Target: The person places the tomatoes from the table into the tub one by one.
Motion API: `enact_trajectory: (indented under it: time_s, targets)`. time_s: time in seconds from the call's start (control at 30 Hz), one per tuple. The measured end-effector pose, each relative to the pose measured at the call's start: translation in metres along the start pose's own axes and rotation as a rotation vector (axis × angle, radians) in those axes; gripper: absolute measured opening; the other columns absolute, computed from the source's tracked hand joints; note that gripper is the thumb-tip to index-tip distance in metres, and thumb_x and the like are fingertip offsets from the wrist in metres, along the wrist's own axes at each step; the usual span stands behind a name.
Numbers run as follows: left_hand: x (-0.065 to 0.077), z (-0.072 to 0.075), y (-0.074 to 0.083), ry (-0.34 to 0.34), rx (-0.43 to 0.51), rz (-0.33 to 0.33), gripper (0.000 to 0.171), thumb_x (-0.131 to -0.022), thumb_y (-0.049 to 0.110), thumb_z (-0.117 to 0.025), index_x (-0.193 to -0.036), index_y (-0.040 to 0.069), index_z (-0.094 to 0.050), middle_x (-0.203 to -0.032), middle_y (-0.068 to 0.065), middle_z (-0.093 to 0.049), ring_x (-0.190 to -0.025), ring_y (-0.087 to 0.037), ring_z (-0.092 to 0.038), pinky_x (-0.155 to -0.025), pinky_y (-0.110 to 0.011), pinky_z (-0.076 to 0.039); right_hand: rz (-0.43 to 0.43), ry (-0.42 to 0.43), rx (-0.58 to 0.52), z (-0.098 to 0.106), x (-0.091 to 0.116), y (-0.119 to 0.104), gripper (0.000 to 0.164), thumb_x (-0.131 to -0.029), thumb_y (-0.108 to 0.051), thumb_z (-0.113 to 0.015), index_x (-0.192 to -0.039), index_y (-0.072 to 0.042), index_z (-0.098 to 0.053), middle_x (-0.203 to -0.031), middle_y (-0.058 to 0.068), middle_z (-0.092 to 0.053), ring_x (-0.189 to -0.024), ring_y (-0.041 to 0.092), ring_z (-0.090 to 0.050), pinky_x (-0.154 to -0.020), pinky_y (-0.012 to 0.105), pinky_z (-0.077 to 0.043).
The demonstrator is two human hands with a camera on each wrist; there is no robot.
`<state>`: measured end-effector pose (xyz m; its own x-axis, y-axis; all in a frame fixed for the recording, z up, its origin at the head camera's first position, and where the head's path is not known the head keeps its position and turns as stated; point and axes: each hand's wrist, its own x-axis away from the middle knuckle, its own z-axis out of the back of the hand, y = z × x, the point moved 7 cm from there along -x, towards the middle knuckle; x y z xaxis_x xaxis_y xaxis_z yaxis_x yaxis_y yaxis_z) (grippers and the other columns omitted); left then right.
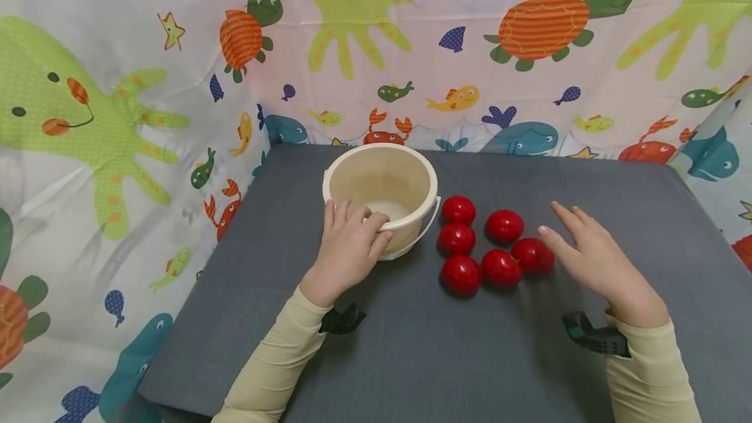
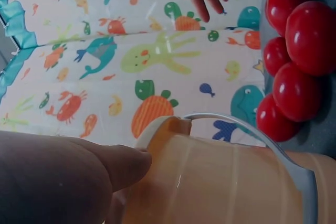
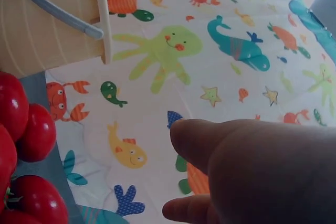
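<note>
A cream bucket [image 1: 382,172] with a thin pale handle [image 1: 431,220] stands upright near the back of the table, its inside bare where visible. My left hand [image 1: 349,247] grips the near rim, fingers over the edge and thumb along the outer side; in the left wrist view the thumb lies against the bucket [image 2: 220,182]. Several shiny red tomatoes [image 1: 461,275] are grouped just right of the bucket. Over the right side of that group hovers my right hand [image 1: 605,273], fingers extended and holding nothing, nearest to the rightmost tomato [image 1: 532,256].
The dark grey table [image 1: 440,358] runs back to a white curtain [image 1: 364,96] printed with sea animals, which also hangs along the left and right sides. Black wrist devices [image 1: 593,335] are strapped to both forearms over the beige sleeves [image 1: 652,371].
</note>
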<state>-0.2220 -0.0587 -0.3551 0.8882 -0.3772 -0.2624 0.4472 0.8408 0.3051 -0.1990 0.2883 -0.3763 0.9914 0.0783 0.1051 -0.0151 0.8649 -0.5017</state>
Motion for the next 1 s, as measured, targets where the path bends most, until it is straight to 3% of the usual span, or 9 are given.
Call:
enact_trajectory:
  time_s: [0.13, 0.3, 0.43, 0.63, 0.83, 1.0]
  targets:
    - [-0.001, 0.0, 0.0, -0.004, 0.0, 0.002, 0.023, -0.101, 0.033, -0.061, -0.117, 0.018, -0.07, -0.106, -0.01, -0.063, -0.132, -0.042, -0.041, -0.12, -0.072, -0.01, 0.006, -0.005, -0.053, -0.003, -0.009, 0.008, 0.074, -0.107, -0.044, -0.042, -0.159, 0.004, -0.019, -0.158, 0.041, -0.022, -0.143, 0.062, -0.024, -0.106, 0.08, -0.028]
    - [0.0, -0.001, -0.001, -0.016, -0.004, 0.006, 0.023, -0.101, 0.034, -0.061, -0.115, 0.018, -0.07, -0.103, -0.01, -0.064, -0.13, -0.04, -0.044, -0.12, -0.072, -0.01, -0.045, -0.032, -0.082, -0.012, -0.018, 0.024, 0.076, -0.107, -0.048, -0.039, -0.16, 0.003, -0.017, -0.159, 0.04, -0.024, -0.141, 0.061, -0.028, -0.106, 0.078, -0.031]
    - [0.0, 0.0, 0.0, -0.017, -0.01, 0.0, 0.023, -0.101, 0.034, -0.061, -0.115, 0.019, -0.07, -0.103, -0.01, -0.065, -0.127, -0.041, -0.046, -0.12, -0.072, -0.011, -0.084, -0.074, -0.099, -0.021, -0.021, 0.036, 0.08, -0.105, -0.053, -0.04, -0.161, -0.001, -0.016, -0.158, 0.039, -0.025, -0.136, 0.061, -0.036, -0.101, 0.076, -0.04]
    - [-0.001, 0.002, -0.001, -0.012, -0.015, 0.003, 0.023, -0.101, 0.034, -0.061, -0.115, 0.019, -0.071, -0.104, -0.009, -0.066, -0.126, -0.041, -0.047, -0.12, -0.072, -0.012, -0.077, -0.095, -0.129, -0.031, -0.028, 0.043, 0.08, -0.102, -0.053, -0.05, -0.159, -0.002, -0.026, -0.154, 0.039, -0.034, -0.128, 0.059, -0.051, -0.093, 0.065, -0.053]
    - [-0.001, 0.001, -0.002, -0.016, -0.01, 0.011, 0.022, -0.101, 0.034, -0.062, -0.115, 0.019, -0.071, -0.103, -0.008, -0.065, -0.123, -0.039, -0.049, -0.12, -0.072, -0.011, -0.052, -0.116, -0.157, -0.042, -0.034, 0.045, 0.072, -0.099, -0.042, -0.063, -0.153, 0.001, -0.039, -0.148, 0.039, -0.042, -0.123, 0.057, -0.056, -0.086, 0.052, -0.061]
    - [-0.001, 0.0, -0.002, -0.01, -0.006, 0.004, 0.022, -0.101, 0.034, -0.061, -0.115, 0.019, -0.071, -0.102, -0.008, -0.064, -0.121, -0.037, -0.049, -0.12, -0.072, -0.011, -0.039, -0.107, -0.169, -0.046, -0.035, 0.047, 0.066, -0.098, -0.037, -0.066, -0.148, 0.001, -0.046, -0.14, 0.036, -0.051, -0.117, 0.052, -0.058, -0.08, 0.044, -0.062]
